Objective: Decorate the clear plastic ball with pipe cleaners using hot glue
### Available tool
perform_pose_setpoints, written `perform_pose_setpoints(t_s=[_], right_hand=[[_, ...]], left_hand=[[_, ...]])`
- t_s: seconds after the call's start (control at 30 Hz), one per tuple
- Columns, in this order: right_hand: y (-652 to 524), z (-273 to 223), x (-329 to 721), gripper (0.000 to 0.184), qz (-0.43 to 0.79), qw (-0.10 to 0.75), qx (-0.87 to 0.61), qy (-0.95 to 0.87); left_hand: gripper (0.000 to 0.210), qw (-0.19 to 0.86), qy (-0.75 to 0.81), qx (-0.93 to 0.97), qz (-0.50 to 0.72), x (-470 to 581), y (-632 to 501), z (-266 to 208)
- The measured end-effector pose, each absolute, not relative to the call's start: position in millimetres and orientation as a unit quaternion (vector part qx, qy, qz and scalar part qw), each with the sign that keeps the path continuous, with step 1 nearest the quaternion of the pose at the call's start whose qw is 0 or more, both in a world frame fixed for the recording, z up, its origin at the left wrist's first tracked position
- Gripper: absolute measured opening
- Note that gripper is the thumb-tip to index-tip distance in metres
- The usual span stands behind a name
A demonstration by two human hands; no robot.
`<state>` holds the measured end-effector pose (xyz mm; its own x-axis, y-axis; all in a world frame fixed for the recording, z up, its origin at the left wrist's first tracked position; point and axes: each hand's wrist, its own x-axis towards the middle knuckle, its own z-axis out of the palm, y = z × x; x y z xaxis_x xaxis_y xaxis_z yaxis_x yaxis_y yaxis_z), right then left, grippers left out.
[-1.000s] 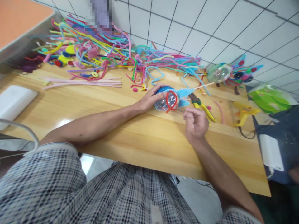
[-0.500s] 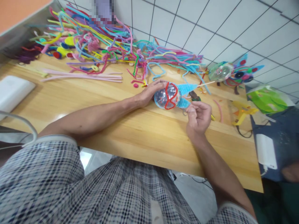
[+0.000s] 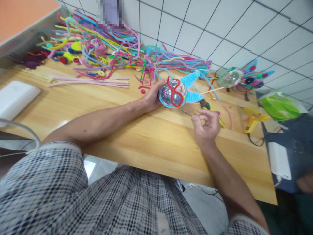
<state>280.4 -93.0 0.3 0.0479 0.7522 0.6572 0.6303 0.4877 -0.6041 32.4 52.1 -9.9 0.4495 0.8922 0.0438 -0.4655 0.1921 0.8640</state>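
My left hand is wrapped round the left side of a clear plastic ball, holding it above the table. Red pipe cleaner curves across the ball's front, and small coloured bits show in or on it. Two pointed ears of blue pipe cleaner stick out to the right. My right hand, below the ears and apart from the ball, is closed in a pinch. From its fingertips a thin metal rod points left toward the ball; its exact kind is unclear.
Pipe cleaners lie heaped along the wall. Yellow-handled pliers are beyond my right hand, with a yellow glue gun further right. A decorated clear ball stands at the back right. White boxes and a green packet flank the table.
The ball has turned, so its ears and red shape now tilt differently. My right hand has come away from the lower ear, and the thin metal rod now shows plainly.
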Motion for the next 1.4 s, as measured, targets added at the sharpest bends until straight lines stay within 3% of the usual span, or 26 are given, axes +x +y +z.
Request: perform_pose_setpoints(t_s=[0.17,0.4,0.73,1.4], right_hand=[[-90.2,13.0,277.8,0.046,-0.104,0.487,-0.385,-0.777],[-92.7,13.7,270.5,0.071,-0.118,0.438,-0.370,-0.811],[-94.3,5.5,278.4,0.065,-0.045,0.395,-0.412,-0.820],[-98.4,10.7,270.9,0.063,-0.101,0.391,-0.391,-0.827]], left_hand=[[0.066,0.692,0.255,0.492,0.463,35.6,42.5,-10.7],[0.066,0.612,0.275,0.606,0.428,29.0,15.3,3.6],[0.071,0.601,0.271,0.648,0.380,21.9,2.4,20.9],[0.095,0.532,0.324,0.710,0.328,18.5,-6.1,37.2]])
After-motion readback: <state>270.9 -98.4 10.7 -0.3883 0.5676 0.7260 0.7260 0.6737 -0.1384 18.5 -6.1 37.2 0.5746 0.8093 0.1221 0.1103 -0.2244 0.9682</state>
